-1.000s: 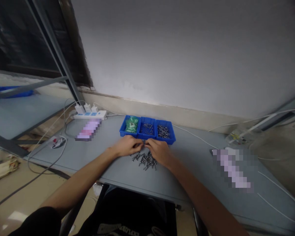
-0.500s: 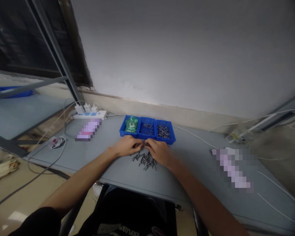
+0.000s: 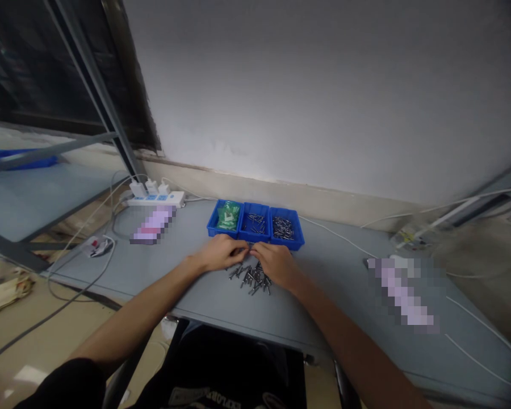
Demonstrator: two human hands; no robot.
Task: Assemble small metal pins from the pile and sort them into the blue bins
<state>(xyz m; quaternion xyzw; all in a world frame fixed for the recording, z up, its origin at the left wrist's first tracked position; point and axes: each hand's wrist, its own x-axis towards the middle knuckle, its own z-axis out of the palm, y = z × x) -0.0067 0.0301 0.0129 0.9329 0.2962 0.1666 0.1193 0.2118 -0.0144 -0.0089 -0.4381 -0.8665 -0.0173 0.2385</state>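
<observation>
On our table [image 3: 213, 298] we had three bins side by side, towards the wall [image 3: 323, 113] behind. The left bin [image 3: 213, 224] held a plastic bag [image 3: 229, 216]; fasteners lay in both the middle bin [image 3: 252, 236] and the right bin [image 3: 293, 244]. Just in front of them, our left hand [image 3: 221, 251] and right hand [image 3: 276, 262] met, fingertips before the middle bin. Nearer to us, a fastener heap [image 3: 255, 279] lay on the tabletop. Well left of the bins, a power strip [image 3: 176, 199] lay at the back with adapters [image 3: 152, 187] in it, one flat device [image 3: 155, 222] before it. Another flat device [image 3: 402, 292] lay far right; a cable [image 3: 332, 228] ran towards it from the right bin.
</observation>
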